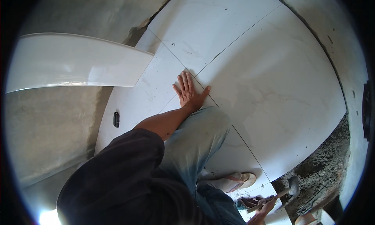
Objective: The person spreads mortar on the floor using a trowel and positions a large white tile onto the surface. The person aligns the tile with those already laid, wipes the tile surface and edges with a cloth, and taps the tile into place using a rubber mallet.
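Observation:
My left hand (189,91) lies flat with fingers spread on the white floor tiles (273,84), close to where several thin joints meet. At the lower right, my right hand (267,207) is closed round the handle of a hammer (293,186). The hammer's head is raised over the border between the tiles and a dark, rough strip of ground. Below my left arm is my bent knee in faded jeans (199,135). A sandalled foot (236,182) rests on the tile near the hammer.
A long glossy white panel (78,62) juts in from the left above the floor. A small black object (116,119) lies near the left tile edge. Rough dark ground (320,162) borders the tiles at right, beside a grey wall (332,33). Something partly cut off (306,218) sits at lower right.

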Tool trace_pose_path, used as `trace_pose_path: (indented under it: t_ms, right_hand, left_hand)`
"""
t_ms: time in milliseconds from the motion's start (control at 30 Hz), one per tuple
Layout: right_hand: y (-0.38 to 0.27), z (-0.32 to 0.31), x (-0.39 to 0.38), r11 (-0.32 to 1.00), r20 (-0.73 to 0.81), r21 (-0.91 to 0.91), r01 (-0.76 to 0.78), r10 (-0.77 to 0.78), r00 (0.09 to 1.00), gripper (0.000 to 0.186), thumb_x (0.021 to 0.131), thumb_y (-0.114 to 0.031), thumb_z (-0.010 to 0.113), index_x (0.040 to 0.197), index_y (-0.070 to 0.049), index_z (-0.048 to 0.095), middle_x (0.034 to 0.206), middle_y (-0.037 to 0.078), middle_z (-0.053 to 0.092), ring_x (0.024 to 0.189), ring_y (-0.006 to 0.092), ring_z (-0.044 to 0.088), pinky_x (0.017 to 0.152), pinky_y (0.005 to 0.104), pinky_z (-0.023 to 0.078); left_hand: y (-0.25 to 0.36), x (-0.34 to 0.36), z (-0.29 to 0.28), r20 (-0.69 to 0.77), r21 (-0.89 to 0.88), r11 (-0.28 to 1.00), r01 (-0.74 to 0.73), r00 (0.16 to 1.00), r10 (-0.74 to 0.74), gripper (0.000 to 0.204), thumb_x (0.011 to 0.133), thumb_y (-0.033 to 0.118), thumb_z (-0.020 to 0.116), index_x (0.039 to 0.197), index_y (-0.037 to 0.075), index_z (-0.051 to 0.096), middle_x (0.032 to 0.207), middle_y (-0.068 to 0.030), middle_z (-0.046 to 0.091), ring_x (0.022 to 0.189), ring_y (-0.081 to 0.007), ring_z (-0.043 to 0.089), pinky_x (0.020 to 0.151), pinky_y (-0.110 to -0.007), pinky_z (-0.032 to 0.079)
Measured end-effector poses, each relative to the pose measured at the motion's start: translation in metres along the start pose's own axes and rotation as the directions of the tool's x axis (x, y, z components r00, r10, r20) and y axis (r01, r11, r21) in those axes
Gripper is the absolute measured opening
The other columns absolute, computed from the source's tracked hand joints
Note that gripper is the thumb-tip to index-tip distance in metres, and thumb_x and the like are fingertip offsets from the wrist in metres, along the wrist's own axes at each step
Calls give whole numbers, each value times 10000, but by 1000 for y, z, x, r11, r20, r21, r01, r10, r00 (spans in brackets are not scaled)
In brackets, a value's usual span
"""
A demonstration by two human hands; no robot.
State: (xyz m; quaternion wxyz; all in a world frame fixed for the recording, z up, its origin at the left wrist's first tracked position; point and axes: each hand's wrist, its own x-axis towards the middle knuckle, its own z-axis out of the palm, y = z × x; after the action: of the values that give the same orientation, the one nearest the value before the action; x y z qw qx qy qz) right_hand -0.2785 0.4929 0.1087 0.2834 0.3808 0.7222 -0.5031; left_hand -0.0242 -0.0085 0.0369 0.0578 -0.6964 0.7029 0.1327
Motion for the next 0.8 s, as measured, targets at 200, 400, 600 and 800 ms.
trace_pose_path:
  t_ms: [200,400,600,800]
  right_hand:
    - [-8,4,0,1000,34,26,7,-8,999,421,1002,-463,428,712,-169,350,503,-61,280,357,49,261,290,220,242]
    - [-6,2,5,999,20,-27,36,-35,999,415,1000,-463,432,739,-152,347,545,-53,300,364,57,262,294,217,267]
    - [-9,3,3,979,7,-201,17,-16,1000,400,1007,-449,419,747,-151,358,541,-50,307,365,58,284,294,220,270]
    - [-19,6,7,995,10,-69,77,-77,997,410,1000,-460,431,744,-148,360,543,-53,302,368,69,287,290,233,271]
  left_hand:
    - [-3,1,2,11,-18,1000,-1,1000,1,1076,803,677,534,1515,36,44,1594,-136,10,1472,-294,-61,1154,-532,-52]
    - [-2,2,0,-3,-13,1000,-4,1000,4,1072,806,678,530,1516,40,42,1595,-129,10,1472,-293,-60,1154,-531,-54]
    - [-3,2,2,16,-15,1000,2,1000,-2,1074,806,678,527,1514,32,43,1594,-139,13,1472,-294,-54,1153,-538,-53]
    - [-4,1,1,6,0,1000,-7,1000,7,1064,805,672,532,1511,22,73,1591,-149,36,1473,-300,-46,1151,-544,-54]
